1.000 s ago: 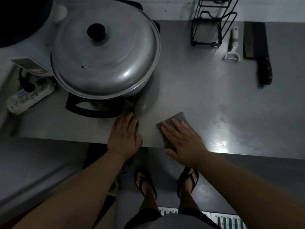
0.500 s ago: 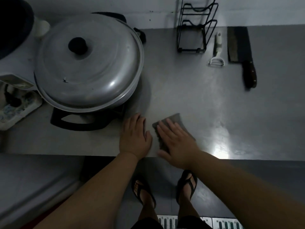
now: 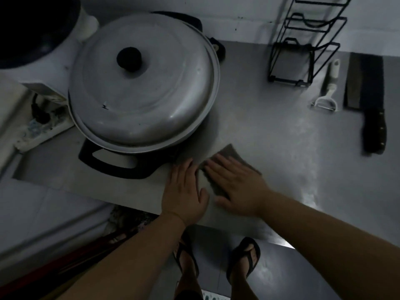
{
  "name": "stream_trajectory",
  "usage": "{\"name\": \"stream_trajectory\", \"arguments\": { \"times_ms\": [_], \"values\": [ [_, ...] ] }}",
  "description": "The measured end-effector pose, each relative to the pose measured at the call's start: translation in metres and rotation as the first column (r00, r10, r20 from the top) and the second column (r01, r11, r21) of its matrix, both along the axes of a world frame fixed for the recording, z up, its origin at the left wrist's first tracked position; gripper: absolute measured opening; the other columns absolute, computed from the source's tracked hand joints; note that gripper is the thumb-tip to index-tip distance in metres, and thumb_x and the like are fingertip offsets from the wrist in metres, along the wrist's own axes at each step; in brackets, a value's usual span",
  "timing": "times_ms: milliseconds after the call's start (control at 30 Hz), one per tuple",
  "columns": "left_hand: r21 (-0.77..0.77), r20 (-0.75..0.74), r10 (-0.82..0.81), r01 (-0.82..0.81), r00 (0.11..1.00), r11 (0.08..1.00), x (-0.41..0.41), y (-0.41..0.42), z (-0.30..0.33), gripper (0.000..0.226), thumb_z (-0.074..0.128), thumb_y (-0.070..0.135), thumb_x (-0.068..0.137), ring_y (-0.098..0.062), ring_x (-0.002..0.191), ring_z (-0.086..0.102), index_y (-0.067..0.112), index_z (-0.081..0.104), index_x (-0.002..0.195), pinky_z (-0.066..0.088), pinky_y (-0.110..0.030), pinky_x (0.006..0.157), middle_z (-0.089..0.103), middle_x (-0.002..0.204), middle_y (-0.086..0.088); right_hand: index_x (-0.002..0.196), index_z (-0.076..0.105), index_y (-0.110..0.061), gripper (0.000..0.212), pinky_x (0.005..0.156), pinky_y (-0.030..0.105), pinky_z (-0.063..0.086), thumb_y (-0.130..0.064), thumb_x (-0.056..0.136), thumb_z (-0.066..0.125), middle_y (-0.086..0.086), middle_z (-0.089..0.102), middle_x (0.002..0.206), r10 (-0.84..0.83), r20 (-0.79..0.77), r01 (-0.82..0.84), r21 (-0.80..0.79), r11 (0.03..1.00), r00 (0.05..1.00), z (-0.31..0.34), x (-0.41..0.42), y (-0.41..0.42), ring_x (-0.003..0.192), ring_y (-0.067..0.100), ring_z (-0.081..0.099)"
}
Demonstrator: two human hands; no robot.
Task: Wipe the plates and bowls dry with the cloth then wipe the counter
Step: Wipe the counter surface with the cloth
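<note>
Pressing the cloth [image 3: 232, 163] flat under your right hand [image 3: 238, 187], fingers straight, you are on the counter-wiping step, at about 6 o'clock on the counter [image 3: 270, 131], close to its front edge. Your left hand [image 3: 184, 193] lies flat and bare on the steel just beside it, at its 9 o'clock, holding nothing. No plates or bowls show, so that part is likely done. The stretch toward 2 o'clock, by the peeler [image 3: 326, 92] and cleaver [image 3: 368, 98], and the strip around the lidded pot [image 3: 140, 83] at 10 o'clock may remain to wipe.
</note>
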State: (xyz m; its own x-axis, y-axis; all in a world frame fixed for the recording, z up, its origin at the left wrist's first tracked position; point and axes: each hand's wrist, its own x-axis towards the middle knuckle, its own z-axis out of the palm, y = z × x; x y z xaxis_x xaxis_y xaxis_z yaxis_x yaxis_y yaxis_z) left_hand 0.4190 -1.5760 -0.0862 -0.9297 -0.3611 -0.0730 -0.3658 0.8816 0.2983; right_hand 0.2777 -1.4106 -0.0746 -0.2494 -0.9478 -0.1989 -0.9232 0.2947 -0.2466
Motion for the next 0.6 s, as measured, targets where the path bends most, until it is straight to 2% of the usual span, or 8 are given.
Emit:
{"name": "stream_trajectory", "arguments": {
  "times_ms": [100,167,267,367,433,500,600],
  "values": [
    [0.012,-0.043,0.035,-0.034,0.998,0.999,-0.002,0.001,-0.004,0.068,0.056,0.040,0.086,-0.039,0.138,0.040,0.002,0.043,0.140,0.030,-0.055,0.119,0.037,0.154,-0.019,0.161,0.031,-0.017,0.080,0.128,0.044,0.014,-0.070,0.101,0.021,0.003,0.027,0.168,0.183,-0.052,-0.186,-0.049,0.981,0.982,-0.006,-0.037,-0.053,0.157,0.026,0.020],
    [-0.003,-0.037,0.029,-0.029,0.999,1.000,-0.002,0.001,-0.004,0.069,0.058,0.039,0.084,-0.039,0.136,0.040,0.003,0.043,0.140,0.030,-0.056,0.119,0.038,0.153,-0.019,0.160,0.035,-0.017,0.079,0.127,0.045,0.017,-0.068,0.101,0.021,0.004,0.033,0.166,0.158,-0.072,-0.162,-0.052,0.986,0.985,-0.006,-0.061,-0.073,0.155,0.027,0.025],
    [-0.022,0.006,0.021,-0.021,1.000,1.000,-0.001,0.000,-0.002,0.066,0.060,0.039,0.084,-0.038,0.137,0.039,0.005,0.049,0.139,0.027,-0.055,0.120,0.038,0.154,-0.017,0.162,0.028,-0.020,0.079,0.128,0.045,0.013,-0.067,0.101,0.015,0.003,0.028,0.168,-0.086,-0.080,0.082,-0.053,0.995,0.993,-0.001,-0.087,-0.060,0.156,0.028,0.020],
    [-0.024,0.049,0.011,-0.010,0.999,1.000,-0.001,0.001,0.001,0.064,0.059,0.040,0.086,-0.037,0.139,0.036,0.009,0.049,0.141,0.023,-0.054,0.122,0.036,0.157,-0.015,0.165,0.017,-0.019,0.081,0.129,0.046,0.007,-0.068,0.101,0.007,0.003,0.015,0.172,-0.349,-0.071,0.347,-0.034,0.937,0.935,0.004,-0.084,-0.018,0.159,0.028,0.009],
    [-0.035,0.056,0.005,-0.003,0.998,0.999,-0.001,-0.001,0.001,0.063,0.057,0.040,0.086,-0.036,0.138,0.035,0.010,0.049,0.141,0.023,-0.053,0.122,0.035,0.157,-0.015,0.164,0.017,-0.013,0.085,0.129,0.048,0.006,-0.069,0.100,0.011,0.007,0.012,0.172,-0.428,-0.072,0.427,-0.028,0.904,0.901,0.004,-0.063,-0.002,0.159,0.030,0.007],
    [-0.046,0.046,-0.006,0.008,0.999,0.999,-0.001,-0.001,0.001,0.063,0.057,0.041,0.085,-0.037,0.137,0.038,0.010,0.051,0.140,0.025,-0.055,0.121,0.037,0.156,-0.016,0.162,0.025,-0.009,0.089,0.127,0.052,0.015,-0.072,0.099,0.015,0.012,0.019,0.170,-0.332,-0.028,0.331,-0.029,0.943,0.943,0.004,-0.036,0.002,0.158,0.033,0.012],
    [-0.051,0.054,-0.013,0.016,0.998,0.999,-0.002,-0.001,0.001,0.064,0.056,0.042,0.085,-0.036,0.137,0.040,0.011,0.052,0.141,0.026,-0.054,0.120,0.038,0.156,-0.016,0.162,0.026,-0.014,0.090,0.127,0.049,0.017,-0.075,0.098,0.016,0.008,0.020,0.170,0.049,-0.002,-0.049,0.001,0.999,0.999,-0.002,-0.032,-0.005,0.158,0.029,0.014]
  ]
}}
